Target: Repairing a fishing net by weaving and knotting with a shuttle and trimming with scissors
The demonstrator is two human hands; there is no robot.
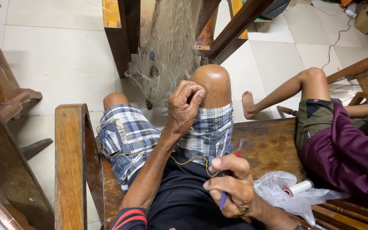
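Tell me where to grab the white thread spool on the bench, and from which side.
Grip the white thread spool across its round barrel, coming from above. It lies on its side on the clear plastic bag, long axis along the bench, so the curved sides are exposed. The right hand is nearest.

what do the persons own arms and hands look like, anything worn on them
Both hands, the left hand and the right hand, are bare: no gloves, rings or watch show. The forearms are bare too. A dark short sleeve with red stripes shows on the left arm.
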